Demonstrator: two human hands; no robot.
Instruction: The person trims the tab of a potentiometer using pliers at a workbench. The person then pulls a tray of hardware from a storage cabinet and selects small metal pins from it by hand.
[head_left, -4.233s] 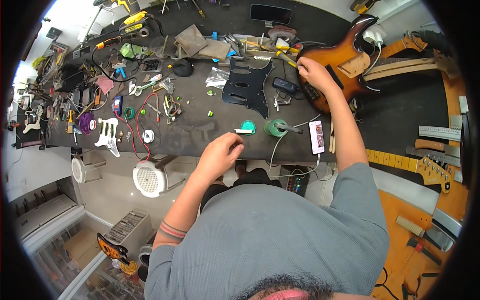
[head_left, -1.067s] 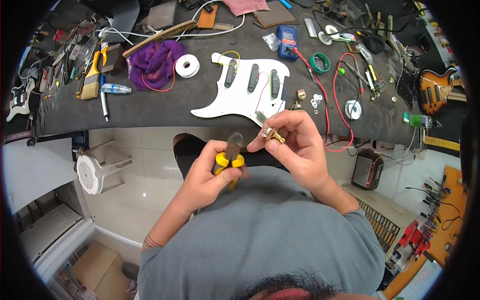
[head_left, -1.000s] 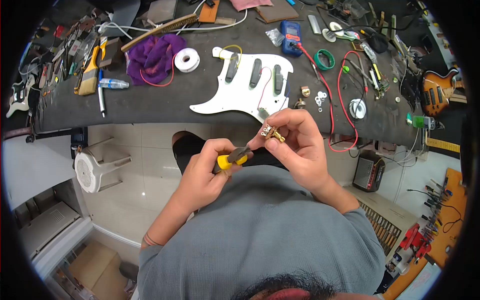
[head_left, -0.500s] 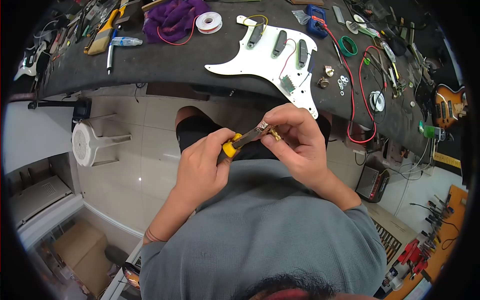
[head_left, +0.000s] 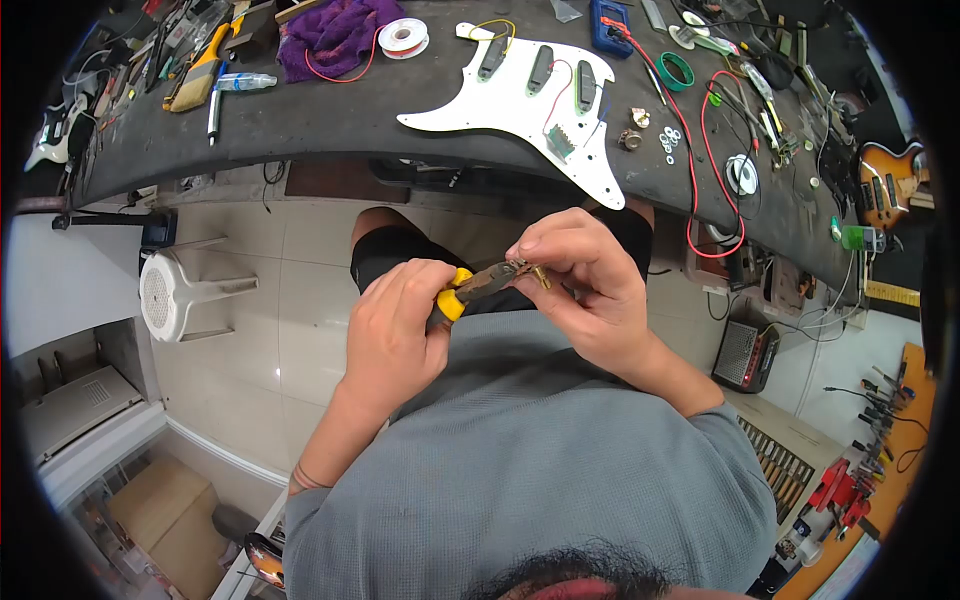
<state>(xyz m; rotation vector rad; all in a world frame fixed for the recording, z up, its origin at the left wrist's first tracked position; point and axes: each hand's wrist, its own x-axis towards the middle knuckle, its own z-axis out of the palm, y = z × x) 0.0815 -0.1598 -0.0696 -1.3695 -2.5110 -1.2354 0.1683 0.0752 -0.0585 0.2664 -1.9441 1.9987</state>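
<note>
My left hand (head_left: pixel 397 318) is closed round pliers (head_left: pixel 455 298) with yellow-and-black handles. Their jaws point right and meet the lug side of a small brass-shafted potentiometer (head_left: pixel 541 277). That part is pinched between the thumb and fingers of my right hand (head_left: pixel 592 285), in front of my body. Beyond my hands, a white pickguard (head_left: pixel 510 105) with three dark pickups lies on the dark bench, a small green switch part (head_left: pixel 560 141) near its lower edge. Two more potentiometers (head_left: pixel 630 138) and several washers (head_left: pixel 670 142) lie to its right.
On the bench are a purple cloth (head_left: pixel 335 40), a wire spool (head_left: pixel 403 38), a brush (head_left: pixel 196 88), a blue meter (head_left: pixel 611 27), a green tape roll (head_left: pixel 675 71) and a red cable (head_left: pixel 700 190). A white stool (head_left: pixel 166 296) stands left; an amplifier (head_left: pixel 743 357) stands right.
The earliest frame shows both hands empty-looking or reaching at another bench area. Since about a second ago, the pliers have moved right onto the potentiometer's lugs, and the view has tilted down.
</note>
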